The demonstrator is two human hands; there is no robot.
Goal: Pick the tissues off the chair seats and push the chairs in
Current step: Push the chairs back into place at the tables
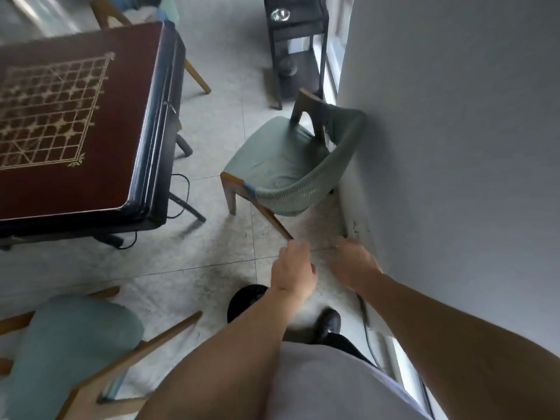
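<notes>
A green padded chair with wooden legs stands away from the table, its curved back close to the white wall. No tissue shows on its seat. My left hand and my right hand hover side by side above the floor, just short of the chair's near rear leg, touching nothing. Both look loosely curled and blurred by motion, and nothing shows in either. A second green chair sits at the lower left, seen from above. Part of a third chair peeks out behind the table at the top.
A dark square table with a gold board pattern fills the left, cables trailing under it. A black shelf stand is at the top by the window. The white wall runs down the right. Tiled floor separates table and chair.
</notes>
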